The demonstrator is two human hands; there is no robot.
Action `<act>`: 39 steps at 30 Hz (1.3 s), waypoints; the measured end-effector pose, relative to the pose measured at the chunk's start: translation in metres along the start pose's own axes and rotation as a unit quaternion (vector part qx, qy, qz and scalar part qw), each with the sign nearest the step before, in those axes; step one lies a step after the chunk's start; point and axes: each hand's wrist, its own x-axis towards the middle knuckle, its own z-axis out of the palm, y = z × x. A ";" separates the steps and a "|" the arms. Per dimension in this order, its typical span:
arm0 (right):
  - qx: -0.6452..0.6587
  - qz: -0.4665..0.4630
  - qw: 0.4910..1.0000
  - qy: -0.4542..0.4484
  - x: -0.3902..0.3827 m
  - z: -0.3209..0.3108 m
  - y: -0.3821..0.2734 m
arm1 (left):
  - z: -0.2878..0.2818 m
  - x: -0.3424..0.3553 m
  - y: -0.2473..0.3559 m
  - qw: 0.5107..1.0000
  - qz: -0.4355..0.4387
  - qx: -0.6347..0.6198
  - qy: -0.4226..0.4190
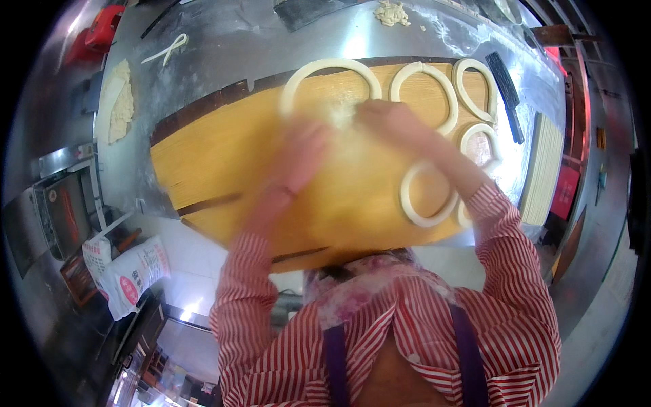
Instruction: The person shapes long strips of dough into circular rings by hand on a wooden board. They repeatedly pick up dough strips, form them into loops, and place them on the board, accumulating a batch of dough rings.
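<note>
On the yellow wooden board [224, 163] a thick pale dough rope [330, 63] curves in an arch. Its left end runs down to my left hand [305, 149], which is smeared by motion, so its fingers cannot be read. My right hand [392, 121] is closed beside the arch's right end. Whatever it holds, if anything, is hidden. Between my hands lies a whitish, blurred patch. Dough rings lie to the right: a large ring [451, 95] near my right wrist, a ring [491, 102] farther right, another [465, 146] below it, and one [405, 193] under my forearm.
A dark flat bar [503, 88] and a stack of pale strips [542, 169] lie right of the board. Dough scraps [392, 13] sit at the back, a dough lump [121, 105] and looped strip [167, 50] at left. White printed sacks [139, 271] stand lower left.
</note>
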 end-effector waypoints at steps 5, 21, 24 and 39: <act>0.018 0.048 0.998 0.028 0.010 0.014 0.008 | -0.004 0.016 0.009 0.995 -0.029 -0.014 0.093; -0.017 0.169 0.977 0.128 0.060 -0.004 0.031 | -0.020 0.067 -0.039 0.963 -0.052 -0.026 0.263; 0.032 0.018 0.998 0.055 0.029 0.000 0.014 | -0.027 0.034 -0.013 0.990 0.029 -0.057 0.122; 0.274 0.290 0.917 0.006 0.024 0.000 -0.044 | -0.020 0.029 0.012 0.949 -0.118 -0.285 0.058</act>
